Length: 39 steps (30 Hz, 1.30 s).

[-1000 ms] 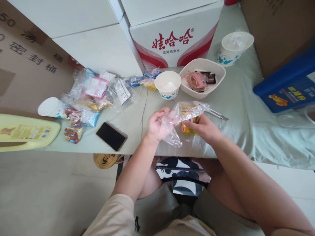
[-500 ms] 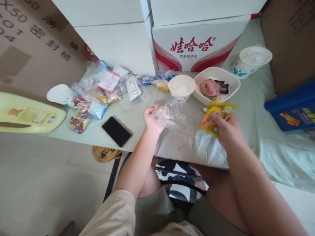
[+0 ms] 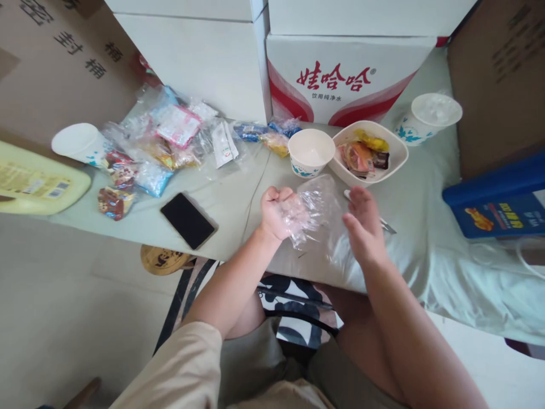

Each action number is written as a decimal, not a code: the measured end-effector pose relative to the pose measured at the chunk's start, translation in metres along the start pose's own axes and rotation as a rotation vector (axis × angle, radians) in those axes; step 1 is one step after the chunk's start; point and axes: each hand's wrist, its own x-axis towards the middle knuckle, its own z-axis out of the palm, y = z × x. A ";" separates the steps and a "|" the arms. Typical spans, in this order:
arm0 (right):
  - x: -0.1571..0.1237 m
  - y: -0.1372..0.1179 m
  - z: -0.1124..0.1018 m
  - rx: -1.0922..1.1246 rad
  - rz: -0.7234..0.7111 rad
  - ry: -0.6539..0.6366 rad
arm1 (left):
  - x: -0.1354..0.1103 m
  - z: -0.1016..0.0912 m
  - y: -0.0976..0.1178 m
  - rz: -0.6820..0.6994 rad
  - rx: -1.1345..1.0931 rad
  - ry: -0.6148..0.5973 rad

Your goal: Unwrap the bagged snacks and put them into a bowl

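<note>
One crumpled, clear plastic bag (image 3: 310, 210) is sitting bunched in the gripping fingers of the left hand (image 3: 275, 211), over the pale green, cloth-covered counter (image 3: 233, 207); the right hand (image 3: 366, 227) (apparently empty) is holding its fingers open beside it. Gripping lightly is probably sparing the thin film.

A beige shirt (image 3: 281, 396) is being worn — its left sleeve (image 3: 179, 363) is looking short and loose — with grey-olive shorts (image 3: 252, 359). The left hand (image 3: 275, 216) and the right hand (image 3: 367, 233) are showing bare.
</note>
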 end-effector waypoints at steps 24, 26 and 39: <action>-0.008 -0.020 0.012 0.046 0.118 0.100 | 0.019 -0.013 0.017 0.186 0.416 0.097; -0.008 -0.020 0.008 0.001 0.109 0.117 | 0.014 -0.013 0.017 0.100 0.580 -0.103; 0.000 -0.029 0.000 0.010 0.207 0.241 | -0.003 -0.003 0.009 0.114 0.696 -0.005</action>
